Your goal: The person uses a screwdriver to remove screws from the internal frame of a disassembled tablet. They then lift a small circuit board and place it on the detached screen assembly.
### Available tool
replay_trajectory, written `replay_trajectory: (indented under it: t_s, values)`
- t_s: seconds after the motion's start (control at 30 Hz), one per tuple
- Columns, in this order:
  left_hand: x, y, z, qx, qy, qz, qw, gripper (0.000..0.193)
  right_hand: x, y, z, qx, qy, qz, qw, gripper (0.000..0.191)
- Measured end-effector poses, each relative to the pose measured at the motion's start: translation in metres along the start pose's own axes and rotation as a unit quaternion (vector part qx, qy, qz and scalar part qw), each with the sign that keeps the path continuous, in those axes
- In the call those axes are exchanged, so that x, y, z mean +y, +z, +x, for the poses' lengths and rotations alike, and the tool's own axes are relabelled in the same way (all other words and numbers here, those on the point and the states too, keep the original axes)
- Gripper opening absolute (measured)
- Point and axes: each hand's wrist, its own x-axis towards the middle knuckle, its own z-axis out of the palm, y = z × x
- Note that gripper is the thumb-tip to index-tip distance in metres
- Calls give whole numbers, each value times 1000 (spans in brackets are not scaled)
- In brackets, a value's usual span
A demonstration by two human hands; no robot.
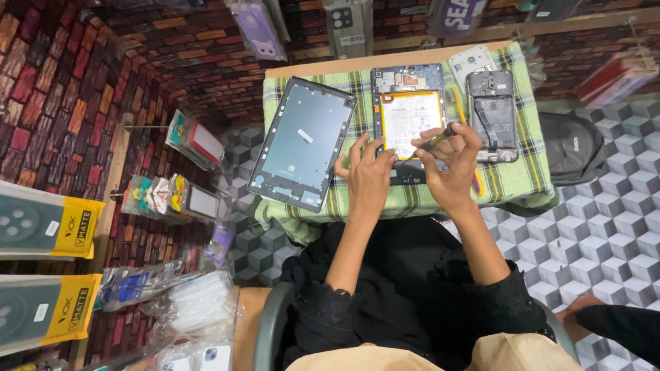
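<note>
Opened tablet (pixel 407 113) at the middle of the cloth-covered surface (pixel 522 182), detached back cover (pixel 302 143) to its left, opened phone (pixel 492 115) to its right, both hands over the tablet's near end.

Pretty cramped: your left hand (pixel 368 175) has the grey tablet back frame (pixel 302 143) just beside it, your right hand (pixel 450 165) the opened dark phone (pixel 491 115). Only bare green plaid cloth (pixel 522 180) along the counter's near right edge is free.
</note>
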Motion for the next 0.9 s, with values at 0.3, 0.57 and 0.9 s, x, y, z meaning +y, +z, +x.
replay_trajectory:
  t_s: [0.3, 0.57, 0.9]
  values:
    - [-4, 1, -1, -2, -2, -1, 1000, 11, 1, 2, -1, 2, -5, 11, 1000, 77]
    - [-5, 1, -1, -10, 4, -9, 1000, 15, 5, -4, -3, 39, 12, 63, 997, 79]
    - [-4, 1, -1, -16, 3, -2, 1000, 15, 4, 1, -4, 4, -11, 13, 1000, 76]
